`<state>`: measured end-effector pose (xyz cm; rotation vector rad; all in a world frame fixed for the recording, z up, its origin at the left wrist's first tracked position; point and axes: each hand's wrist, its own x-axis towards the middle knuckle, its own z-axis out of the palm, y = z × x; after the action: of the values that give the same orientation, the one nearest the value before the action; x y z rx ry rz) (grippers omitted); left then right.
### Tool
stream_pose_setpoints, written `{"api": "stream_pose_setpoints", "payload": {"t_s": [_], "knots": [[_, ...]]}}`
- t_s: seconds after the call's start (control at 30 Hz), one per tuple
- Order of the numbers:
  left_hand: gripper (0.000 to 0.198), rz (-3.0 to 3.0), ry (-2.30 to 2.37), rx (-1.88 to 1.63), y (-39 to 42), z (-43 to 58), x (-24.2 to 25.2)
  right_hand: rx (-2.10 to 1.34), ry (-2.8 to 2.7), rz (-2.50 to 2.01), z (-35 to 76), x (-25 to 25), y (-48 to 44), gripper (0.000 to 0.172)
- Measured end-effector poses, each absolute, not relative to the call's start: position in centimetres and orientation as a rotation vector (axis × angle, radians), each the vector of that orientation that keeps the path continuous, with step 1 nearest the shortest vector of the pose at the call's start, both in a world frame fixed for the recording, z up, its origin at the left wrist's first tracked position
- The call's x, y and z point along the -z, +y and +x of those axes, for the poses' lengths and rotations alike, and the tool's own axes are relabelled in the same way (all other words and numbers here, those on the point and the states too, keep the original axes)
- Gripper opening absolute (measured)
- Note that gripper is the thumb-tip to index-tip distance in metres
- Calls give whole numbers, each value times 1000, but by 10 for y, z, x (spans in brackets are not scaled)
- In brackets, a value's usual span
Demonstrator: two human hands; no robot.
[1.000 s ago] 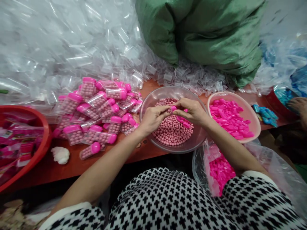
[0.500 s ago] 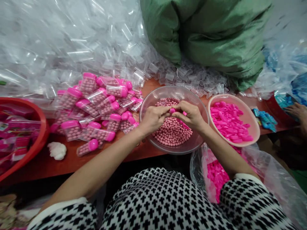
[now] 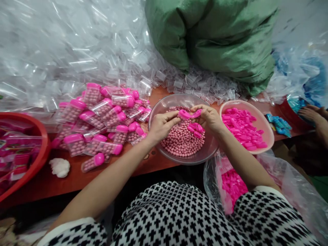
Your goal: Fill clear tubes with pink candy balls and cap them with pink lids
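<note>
Over a clear bowl (image 3: 158, 150) of pink beads (image 3: 183, 145), both of my hands hold one bright pink plastic flip-top cap (image 3: 189, 114). My left hand (image 3: 164, 126) pinches its left end between thumb and fingers. My right hand (image 3: 209, 119) is closed on the right end. The cap looks spread out, with two rounded ends joined by a narrower middle. Below my right fingers, several loose pink caps (image 3: 196, 130) lie on the beads.
Bead-filled containers with pink caps (image 3: 96, 116) are heaped left, beside a red basin (image 3: 46, 143) and white wad (image 3: 59, 167). Right are a pale bowl (image 3: 269, 138) of caps and a co-worker's hand (image 3: 309, 112). Clear empty containers (image 3: 102, 44) and a green sack (image 3: 212, 41) stand behind.
My hands have moved slightly apart, and the pink cap between them now shows spread out. Pink caps that my right hand partly covered now show on the beads.
</note>
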<state>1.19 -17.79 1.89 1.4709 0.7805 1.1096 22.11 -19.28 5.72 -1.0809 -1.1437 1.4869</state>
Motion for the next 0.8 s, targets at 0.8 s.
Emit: {"api": "stream_pose_setpoints", "payload": {"t_s": [0.8], "knots": [[34, 1589, 1147, -1569, -147, -96, -45, -1055, -2087, -1452, 190, -69, -162, 39]]}}
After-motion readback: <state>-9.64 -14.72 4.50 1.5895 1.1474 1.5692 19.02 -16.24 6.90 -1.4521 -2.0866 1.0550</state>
